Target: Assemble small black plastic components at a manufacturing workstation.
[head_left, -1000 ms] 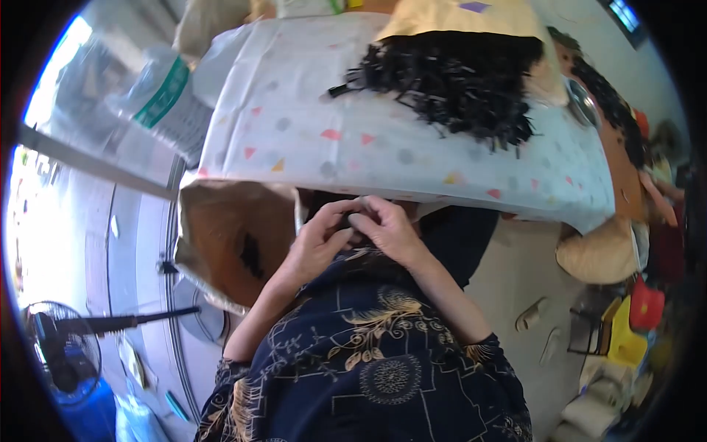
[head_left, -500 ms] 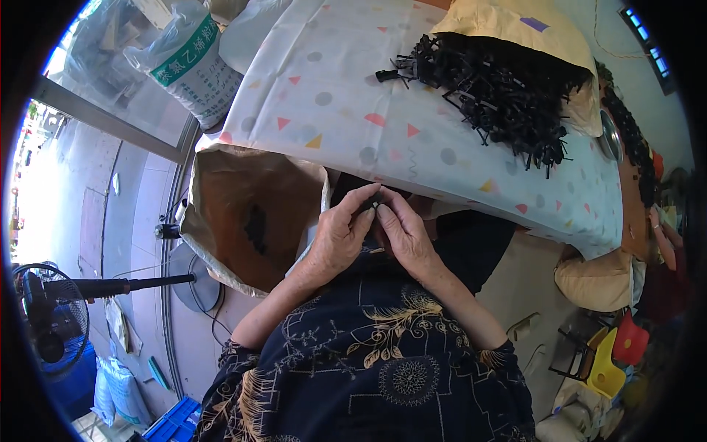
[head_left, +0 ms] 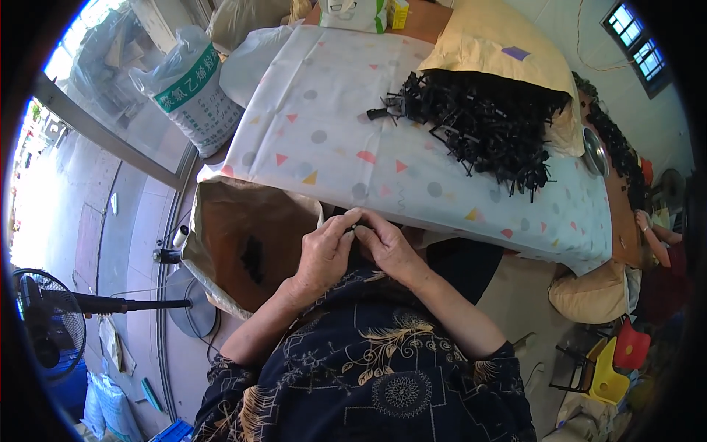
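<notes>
My left hand [head_left: 322, 252] and my right hand [head_left: 389, 248] meet just off the table's near edge, above my lap. Fingertips and thumbs of both pinch a small dark part [head_left: 353, 227], mostly covered by the fingers; its exact kind does not show. Left of my left hand stands a wide-mouthed paper sack [head_left: 210, 243], with a few black pieces [head_left: 252, 259] inside it. A heap of thin black plastic parts [head_left: 486, 129] spills from a yellowish sack [head_left: 493, 37] lying on the table, with one piece [head_left: 378, 113] at its left end.
A patterned white cloth [head_left: 324, 158] covers the table. At its far left leans a white-and-green sack [head_left: 193, 96]. A standing fan [head_left: 48, 324] is at the left; a metal bowl [head_left: 593, 151] lies at the table's right end. Another person [head_left: 659, 250] is at the far right, near a yellow chair [head_left: 607, 376].
The view has tilted, so the table sits lower and more of its far end shows. My hands stay together on the small dark part, which is now more covered by my fingers.
</notes>
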Motion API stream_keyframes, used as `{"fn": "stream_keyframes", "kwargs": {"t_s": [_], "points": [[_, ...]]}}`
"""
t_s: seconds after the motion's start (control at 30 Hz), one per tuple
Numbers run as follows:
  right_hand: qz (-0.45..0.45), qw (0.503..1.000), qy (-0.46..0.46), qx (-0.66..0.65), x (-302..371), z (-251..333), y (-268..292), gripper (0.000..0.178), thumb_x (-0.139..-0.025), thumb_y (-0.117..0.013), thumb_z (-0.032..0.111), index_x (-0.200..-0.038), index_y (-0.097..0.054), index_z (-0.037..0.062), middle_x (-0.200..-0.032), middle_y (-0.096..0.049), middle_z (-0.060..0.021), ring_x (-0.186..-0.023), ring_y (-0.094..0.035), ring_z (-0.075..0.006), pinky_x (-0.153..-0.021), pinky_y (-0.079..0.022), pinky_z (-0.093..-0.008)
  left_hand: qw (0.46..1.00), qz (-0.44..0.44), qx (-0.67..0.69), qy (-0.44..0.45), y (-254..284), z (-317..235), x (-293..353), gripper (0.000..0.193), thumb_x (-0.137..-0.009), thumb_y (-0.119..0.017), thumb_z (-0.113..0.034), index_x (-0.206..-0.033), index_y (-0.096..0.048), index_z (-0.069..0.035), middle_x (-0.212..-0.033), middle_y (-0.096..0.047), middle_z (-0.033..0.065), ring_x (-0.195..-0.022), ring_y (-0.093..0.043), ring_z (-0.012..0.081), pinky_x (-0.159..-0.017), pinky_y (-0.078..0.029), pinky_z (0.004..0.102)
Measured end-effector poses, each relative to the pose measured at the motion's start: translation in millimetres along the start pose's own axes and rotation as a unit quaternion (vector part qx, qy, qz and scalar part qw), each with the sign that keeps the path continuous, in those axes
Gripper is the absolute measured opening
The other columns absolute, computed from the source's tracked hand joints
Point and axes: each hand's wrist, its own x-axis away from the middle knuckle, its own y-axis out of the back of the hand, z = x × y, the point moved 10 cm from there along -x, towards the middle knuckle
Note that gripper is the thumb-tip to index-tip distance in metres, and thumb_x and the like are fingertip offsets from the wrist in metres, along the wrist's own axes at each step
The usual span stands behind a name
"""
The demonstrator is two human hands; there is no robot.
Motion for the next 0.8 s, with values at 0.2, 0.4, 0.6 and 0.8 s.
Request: {"fn": "stream_keyframes", "kwargs": {"t_s": [0.2,0.4,0.6,0.8], "points": [[-0.065,0.943,0.059,0.321,-70,35,70,0.035,-0.087,-0.066,0.034,-0.104,-0.06,0.0042,-0.065,-0.055,-0.002,-0.06,-0.053,-0.013,-0.055,-0.044,-0.0306,0.987,-0.074,-0.115,0.082,64,44,20,0.028,-0.082,-0.058,0.004,-0.109,-0.061,-0.002,-0.099,-0.066,0.016,-0.09,-0.066,0.023,-0.078,-0.05,0.0302],[-0.277,0.753,0.099,0.589,-137,51,152,0.034,-0.083,-0.066,0.039,-0.087,-0.059,0.0059,-0.069,-0.063,-0.0162,-0.068,-0.063,-0.0369,-0.061,-0.048,-0.0469,0.935,-0.003,-0.322,0.149,101,95,44,0.036,-0.08,-0.06,-0.003,-0.115,-0.057,-0.007,-0.11,-0.06,0.0147,-0.102,-0.058,0.0337,-0.089,-0.047,0.04],[-0.274,0.834,0.06,0.475,-167,31,160,0.021,-0.081,-0.054,0.02,-0.08,-0.064,0.0019,-0.077,-0.062,-0.0246,-0.075,-0.06,-0.0437,-0.064,-0.047,-0.0502,0.953,-0.081,-0.286,0.065,85,51,15,0.041,-0.077,-0.064,-0.008,-0.117,-0.056,-0.008,-0.121,-0.053,0.0161,-0.113,-0.051,0.0335,-0.096,-0.043,0.0418],[-0.135,0.984,-0.078,0.083,-128,-7,150,0.027,-0.092,-0.058,0.028,-0.072,-0.048,0.0137,-0.053,-0.04,0.0053,-0.035,-0.032,-0.0046,-0.034,-0.025,-0.0227,0.982,-0.054,-0.183,-0.01,27,18,-40,0.07,-0.074,-0.066,-0.011,-0.137,-0.035,-0.008,-0.131,-0.044,0.0164,-0.105,-0.057,0.0353,-0.081,-0.052,0.0398]]}}
